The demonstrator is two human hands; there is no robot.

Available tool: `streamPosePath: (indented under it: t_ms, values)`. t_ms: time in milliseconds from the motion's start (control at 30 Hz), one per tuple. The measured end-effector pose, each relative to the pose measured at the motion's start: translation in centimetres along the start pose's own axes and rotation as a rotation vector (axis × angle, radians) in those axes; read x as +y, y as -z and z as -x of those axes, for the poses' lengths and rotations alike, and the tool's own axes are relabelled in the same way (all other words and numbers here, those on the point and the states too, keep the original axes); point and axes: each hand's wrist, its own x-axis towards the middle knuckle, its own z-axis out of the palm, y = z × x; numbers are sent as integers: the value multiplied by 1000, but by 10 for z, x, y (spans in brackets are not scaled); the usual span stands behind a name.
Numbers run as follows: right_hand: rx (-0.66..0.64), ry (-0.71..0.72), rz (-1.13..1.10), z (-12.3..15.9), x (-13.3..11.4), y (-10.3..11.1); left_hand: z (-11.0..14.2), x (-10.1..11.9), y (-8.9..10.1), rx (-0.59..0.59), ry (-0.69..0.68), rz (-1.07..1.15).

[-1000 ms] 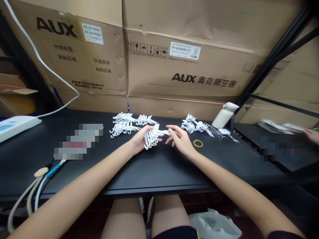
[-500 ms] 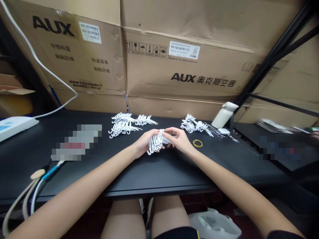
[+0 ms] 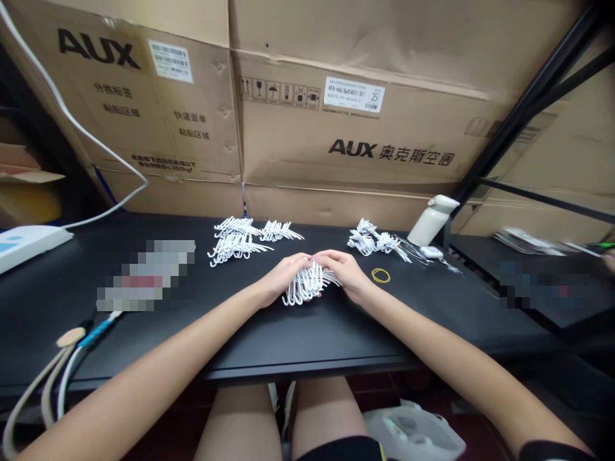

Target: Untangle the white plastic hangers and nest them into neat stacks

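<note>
Over the black tabletop (image 3: 269, 339), a bundle of white hooks (image 3: 303, 285) is held between both hands, its curved ends pointing down toward me. My left hand (image 3: 284, 276) is closed round the bundle's left side. From the right, my right hand (image 3: 343, 272) grips the same bundle, thumb pressed near its top and straight ends poking out under the palm. More white hooks (image 3: 233, 246) lie in rows behind my left hand, with another group of hooks (image 3: 280, 230) beside them. Tangled bundles of white hooks (image 3: 377, 240) rest behind my right hand.
A yellow rubber band (image 3: 381, 275) lies right of my hands. A white bottle (image 3: 432, 221) and a small white case (image 3: 432, 253) stand at the back right. Cardboard boxes (image 3: 288, 147) wall the back. A blurred-out object (image 3: 147, 275) and cables lie left. Another person's hand (image 3: 610, 259) shows far right.
My right hand has closed in from the bundle's straight ends to grip it beside my left hand. The bundle has moved slightly right and toward me, its hooks turned more downward.
</note>
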Motion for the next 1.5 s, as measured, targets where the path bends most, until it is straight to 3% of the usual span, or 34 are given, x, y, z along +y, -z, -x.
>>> streamPosePath:
  t_ms: [167,333,500,600,733,933,1100,1367,1500]
  values:
    - [6,-15,-18,-2,4,-1,-1,-1,0,109,-2,-35]
    - [-53,-68,11,-2,4,0,1,2,2,79,89,-40]
    - [-31,-47,40,0,1,0,1,0,4,78,78,-108]
    - [-106,-45,62,-1,0,2,1,-2,4,102,52,-119]
    - [-209,-96,53,0,-1,5,1,-4,5,41,40,-137]
    - [-324,-95,67,-2,-2,9,-1,-4,9,115,-41,-306]
    - [-316,-82,106,-4,0,11,0,-2,8,198,-207,-464]
    - [-538,-40,122,4,-5,11,1,0,7,66,-143,-342]
    - [-546,-36,183,7,-8,10,1,0,9,61,-152,-387]
